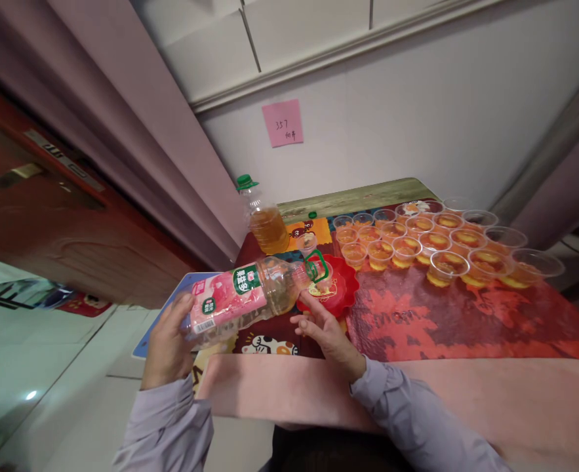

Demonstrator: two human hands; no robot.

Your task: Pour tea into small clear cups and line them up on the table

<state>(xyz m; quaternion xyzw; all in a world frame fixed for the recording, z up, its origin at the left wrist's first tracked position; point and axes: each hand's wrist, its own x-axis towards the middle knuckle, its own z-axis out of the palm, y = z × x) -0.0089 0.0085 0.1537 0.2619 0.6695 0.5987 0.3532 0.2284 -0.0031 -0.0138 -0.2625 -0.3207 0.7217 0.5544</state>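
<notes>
My left hand (pixel 168 337) is wrapped around the base of a large clear plastic juice bottle (pixel 235 292) with a pink and green label. The bottle lies tilted nearly on its side, its neck pointing right, with a green handle ring (pixel 317 267) around the neck. Beneath the neck is a red scalloped dish (pixel 345 288); whether a cup stands in it is hard to make out. My right hand (pixel 328 331) is just below the neck, fingers apart, the index fingertip at or very near the bottle. A clear plastic cup (pixel 307 244) stands behind the neck.
Several clear cups (pixel 407 249) of amber drink crowd the table's back right. A second bottle (pixel 269 226) with a green cap stands at the back left, a loose green cap (pixel 312 214) near it. A wall backs the table; a pink cloth (pixel 289 387) lies along its front.
</notes>
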